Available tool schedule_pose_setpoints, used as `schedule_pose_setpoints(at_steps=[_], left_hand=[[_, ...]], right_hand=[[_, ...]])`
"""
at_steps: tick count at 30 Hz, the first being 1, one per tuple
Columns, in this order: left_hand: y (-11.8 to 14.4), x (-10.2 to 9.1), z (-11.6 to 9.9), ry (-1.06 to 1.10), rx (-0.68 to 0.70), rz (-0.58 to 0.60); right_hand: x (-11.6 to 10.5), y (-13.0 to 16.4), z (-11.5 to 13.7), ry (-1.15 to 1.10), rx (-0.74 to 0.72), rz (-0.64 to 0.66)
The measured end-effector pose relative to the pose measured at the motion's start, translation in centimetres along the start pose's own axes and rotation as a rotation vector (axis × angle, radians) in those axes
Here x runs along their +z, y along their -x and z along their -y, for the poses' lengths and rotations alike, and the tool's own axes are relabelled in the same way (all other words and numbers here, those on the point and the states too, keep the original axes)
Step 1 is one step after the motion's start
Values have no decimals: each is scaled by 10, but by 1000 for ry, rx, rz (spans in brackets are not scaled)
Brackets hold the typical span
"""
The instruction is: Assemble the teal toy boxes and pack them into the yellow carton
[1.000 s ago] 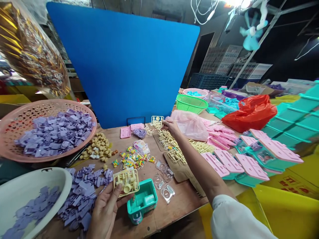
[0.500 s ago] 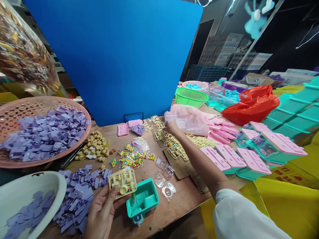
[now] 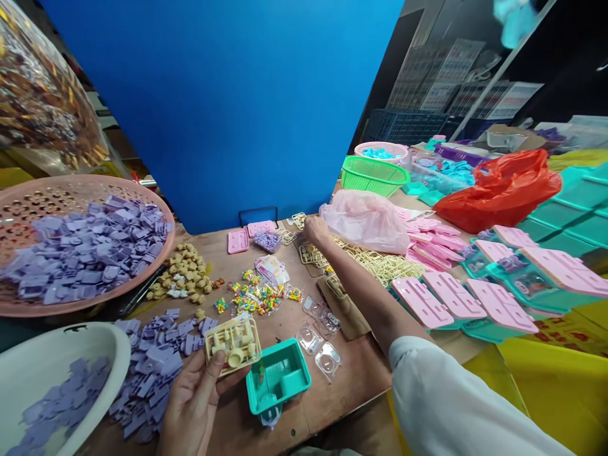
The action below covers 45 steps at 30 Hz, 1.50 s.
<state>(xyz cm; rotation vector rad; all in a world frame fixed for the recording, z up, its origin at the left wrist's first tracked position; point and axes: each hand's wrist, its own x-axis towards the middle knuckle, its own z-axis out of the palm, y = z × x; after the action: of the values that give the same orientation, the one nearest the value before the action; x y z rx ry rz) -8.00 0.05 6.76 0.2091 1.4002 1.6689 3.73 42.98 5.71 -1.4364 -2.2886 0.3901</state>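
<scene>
My left hand point(image 3: 194, 402) is closed, thumb on top, around a cream plastic sprue frame point(image 3: 232, 345) with small toy parts, among them a round dish. Just right of it a teal plastic box point(image 3: 278, 375) sits on the table, a clear piece at its front edge. My right hand point(image 3: 315, 229) is stretched far forward with its fingers curled down, among loose cream sprue frames point(image 3: 380, 266) and beside a pale pink plastic bag point(image 3: 365, 220). The back of the hand hides its fingertips, so what they hold cannot be made out.
Purple pieces fill a pink basket point(image 3: 164, 253) and a white basin point(image 3: 124, 354) on the left, with a loose purple pile point(image 3: 152, 367) nearby. Small colourful packets point(image 3: 261, 297) and clear discs point(image 3: 327, 361) lie mid-table. Pink-lidded teal boxes point(image 3: 453, 296) stand right. A blue panel point(image 3: 223, 114) rises behind.
My right hand has shifted slightly left and forward over the sprue frames. The view has turned a little. My left hand keeps its hold on the sprue frame.
</scene>
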Motion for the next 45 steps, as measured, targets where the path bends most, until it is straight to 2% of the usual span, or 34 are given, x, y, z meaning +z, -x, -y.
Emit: schedule_pose_setpoints(at_steps=[4, 7, 9, 11, 13, 14, 16, 23, 30, 33, 36, 38, 40, 42, 45], left_hand=[[3, 7, -4, 3, 14, 52], [6, 15, -4, 11, 17, 117], [9, 24, -5, 18, 24, 164], [12, 32, -5, 34, 46, 225], [14, 36, -4, 64, 65, 296], [16, 36, -3, 77, 66, 329], [20, 34, -1, 98, 57, 377], [33, 22, 7, 179, 32, 435], [37, 16, 5, 209, 39, 419], [38, 17, 3, 138, 88, 428], [35, 20, 6, 15, 176, 417], [31, 23, 10, -47, 265, 415], [28, 24, 14, -142, 385, 417], [24, 22, 19, -297, 518, 381], [19, 11, 28, -546, 721, 238]], right_hand=[[-41, 25, 4, -52, -58, -186], [-64, 72, 13, -149, -156, -272], [-70, 118, 22, -312, -386, -354], [-74, 165, 33, -465, -732, -436], [-79, 206, 42, -486, -1032, -466], [-81, 222, 45, -456, -1126, -463], [-85, 245, 49, -387, -1216, -447], [-79, 275, 41, -219, -1285, -383], [-68, 279, 37, -198, -1271, -320], [-67, 278, 39, -178, -1312, -299], [-76, 277, 51, -263, -1212, -222], [-83, 275, 61, -335, -1086, -133], [-86, 273, 69, -354, -1040, -18], [-81, 271, 72, -355, -1046, 85], [-60, 271, 64, -407, -993, 149]])
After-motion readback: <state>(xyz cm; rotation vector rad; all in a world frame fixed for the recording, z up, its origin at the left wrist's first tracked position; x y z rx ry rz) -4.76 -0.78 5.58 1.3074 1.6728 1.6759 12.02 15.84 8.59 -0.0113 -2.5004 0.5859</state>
